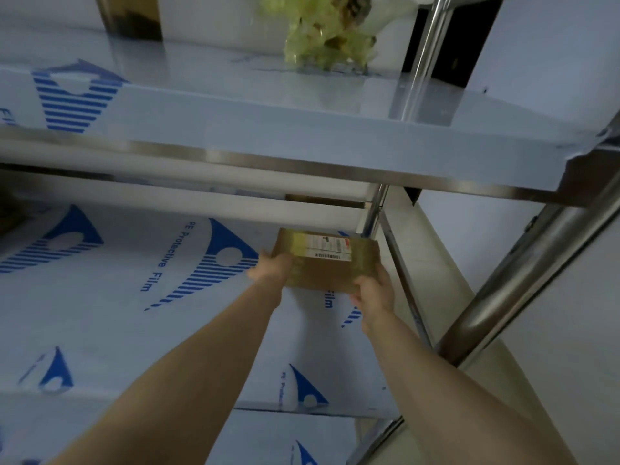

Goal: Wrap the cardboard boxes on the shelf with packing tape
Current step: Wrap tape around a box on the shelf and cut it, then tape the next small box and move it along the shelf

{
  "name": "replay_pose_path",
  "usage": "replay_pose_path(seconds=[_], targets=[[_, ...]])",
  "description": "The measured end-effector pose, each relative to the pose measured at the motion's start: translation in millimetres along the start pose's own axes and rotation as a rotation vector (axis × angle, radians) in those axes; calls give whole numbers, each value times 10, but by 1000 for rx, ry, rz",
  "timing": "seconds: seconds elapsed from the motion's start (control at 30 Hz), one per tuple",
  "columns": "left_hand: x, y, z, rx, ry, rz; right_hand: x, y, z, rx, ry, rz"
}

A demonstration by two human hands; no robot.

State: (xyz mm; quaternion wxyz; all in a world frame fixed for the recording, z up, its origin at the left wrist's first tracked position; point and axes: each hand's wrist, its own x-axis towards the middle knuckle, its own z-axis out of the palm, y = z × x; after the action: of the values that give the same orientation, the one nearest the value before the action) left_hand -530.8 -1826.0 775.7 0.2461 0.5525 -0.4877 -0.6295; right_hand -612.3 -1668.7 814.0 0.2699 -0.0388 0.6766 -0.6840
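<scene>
One cardboard box (325, 263), two hands on it, by the shelf's (134, 313) right edge.
Fingers curled tight: left hand (271, 268) grips its left side, right hand (374, 292) its near right corner.

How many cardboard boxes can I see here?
1 for certain: the cardboard box gripped between left hand and right hand at the middle shelf. A brown shape at upper left may be another.

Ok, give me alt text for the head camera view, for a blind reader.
A person's left hand and right hand grip a labelled cardboard box by its near corners at the lower shelf, which is covered in blue-printed protective film. A green bag sits on the upper shelf.
</scene>
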Motion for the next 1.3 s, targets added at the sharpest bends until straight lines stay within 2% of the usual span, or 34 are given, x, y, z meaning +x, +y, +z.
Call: replay_pose_path(seconds=[0.07,0.17,0.3,0.37,0.43,0.57,0.67,0.8,0.87,1.13,1.3], targets=[[140,-47,97,-43,15,-18,10,41,44,-147,-35,-46],[-281,207,123,-117,-82,25,98,-13,77,-206,-73,-34],[-242,269,192,-66,-153,88,273,-118,115,-257,-98,25],[-214,295,194,34,-297,132,330,-164,142,-343,-136,5],[-200,292,189,98,-353,118,367,-189,173,-415,-180,-28],[-380,295,129,174,-207,131,308,-124,232,-485,-231,-43],[-583,310,-39,249,-178,175,145,-107,314,-579,-293,-87],[-889,319,-451,919,31,310,-85,-133,562,-838,-431,-203],[-1069,287,-692,1065,95,302,-281,-110,693,-916,-544,-267],[-1642,-30,-2065,1152,310,151,-1287,130,1367,-1043,-875,-502],[-1825,-180,-3051,1170,418,81,-1969,265,1921,-1189,-982,-730]])
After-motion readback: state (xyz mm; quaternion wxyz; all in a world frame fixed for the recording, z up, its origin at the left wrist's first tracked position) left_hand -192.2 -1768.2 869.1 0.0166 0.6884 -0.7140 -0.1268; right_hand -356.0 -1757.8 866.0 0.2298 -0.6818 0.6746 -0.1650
